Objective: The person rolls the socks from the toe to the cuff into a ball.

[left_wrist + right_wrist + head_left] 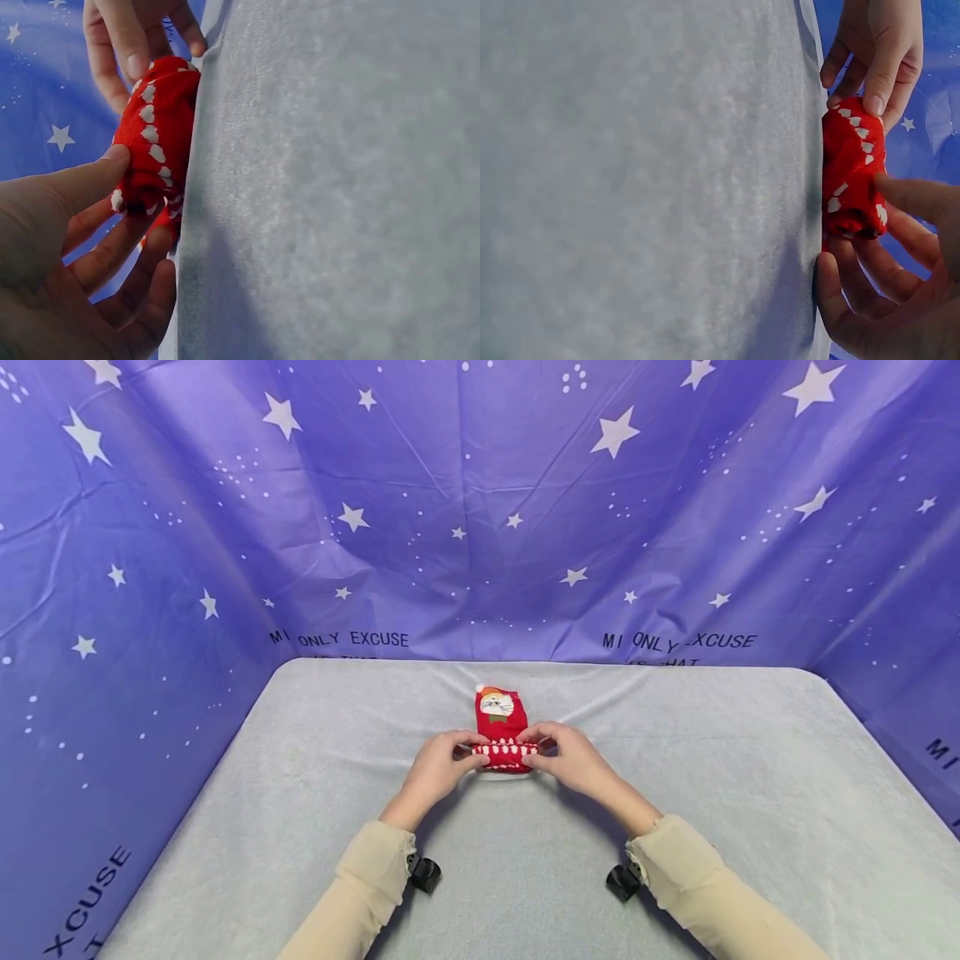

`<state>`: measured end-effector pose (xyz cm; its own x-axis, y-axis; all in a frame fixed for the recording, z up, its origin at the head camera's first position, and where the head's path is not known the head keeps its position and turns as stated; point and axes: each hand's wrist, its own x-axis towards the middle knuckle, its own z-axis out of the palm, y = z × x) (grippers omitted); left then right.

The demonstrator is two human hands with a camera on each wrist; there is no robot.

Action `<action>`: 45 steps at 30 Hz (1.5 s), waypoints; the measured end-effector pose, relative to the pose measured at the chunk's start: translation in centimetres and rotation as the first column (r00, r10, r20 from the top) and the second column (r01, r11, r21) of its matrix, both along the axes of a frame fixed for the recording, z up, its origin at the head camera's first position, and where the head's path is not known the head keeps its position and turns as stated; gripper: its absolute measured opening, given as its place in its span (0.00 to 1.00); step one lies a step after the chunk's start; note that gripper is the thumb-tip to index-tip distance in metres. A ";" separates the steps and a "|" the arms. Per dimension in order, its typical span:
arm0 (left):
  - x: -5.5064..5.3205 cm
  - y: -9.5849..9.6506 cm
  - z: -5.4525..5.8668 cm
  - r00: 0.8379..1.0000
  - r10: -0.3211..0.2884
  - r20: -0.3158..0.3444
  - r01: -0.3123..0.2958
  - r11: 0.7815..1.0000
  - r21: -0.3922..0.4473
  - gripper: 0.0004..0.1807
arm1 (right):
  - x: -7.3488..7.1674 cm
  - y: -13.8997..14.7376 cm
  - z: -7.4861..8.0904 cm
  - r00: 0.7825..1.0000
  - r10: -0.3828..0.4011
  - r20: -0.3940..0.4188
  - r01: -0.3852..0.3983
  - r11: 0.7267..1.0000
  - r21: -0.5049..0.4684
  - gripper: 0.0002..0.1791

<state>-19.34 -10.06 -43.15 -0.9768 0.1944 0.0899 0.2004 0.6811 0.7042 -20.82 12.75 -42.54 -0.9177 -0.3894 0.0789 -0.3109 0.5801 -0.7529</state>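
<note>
A red knitted sock (513, 725) with a white cat face and white patches lies at the middle of the table, its near part rolled up into a thick roll. My left hand (437, 767) pinches the left end of this roll between thumb and fingers. At the right end, my right hand (576, 762) pinches it the same way. In the left wrist view, the sock roll (161, 120) shows a row of white heart shapes. The right wrist view looks into the coiled end of the roll (855, 161); the flat part is mostly hidden there.
A pale grey cloth (300, 827) covers the table, with soft creases behind the sock. Behind the table's far edge hangs a blue-purple curtain (420, 568) with white stars and lettering. Black wrist mounts (425, 873) sit at both beige sleeves (375, 860).
</note>
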 end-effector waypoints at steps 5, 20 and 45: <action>-0.1 0.1 0.0 1.000 -0.009 -0.012 0.009 1.000 0.014 0.14 | -0.4 -0.2 0.0 0.999 -0.036 0.033 0.035 0.999 0.020 0.11; -0.7 0.8 -0.1 0.993 -0.085 -0.087 0.091 0.993 0.069 0.11 | -0.9 -0.1 0.0 0.998 -0.044 0.048 0.047 0.997 -0.060 0.15; -1.6 1.1 -0.2 0.995 -0.030 -0.090 0.031 1.000 0.006 0.19 | -2.0 -1.1 -0.1 0.997 -0.081 0.002 0.081 0.997 -0.009 0.14</action>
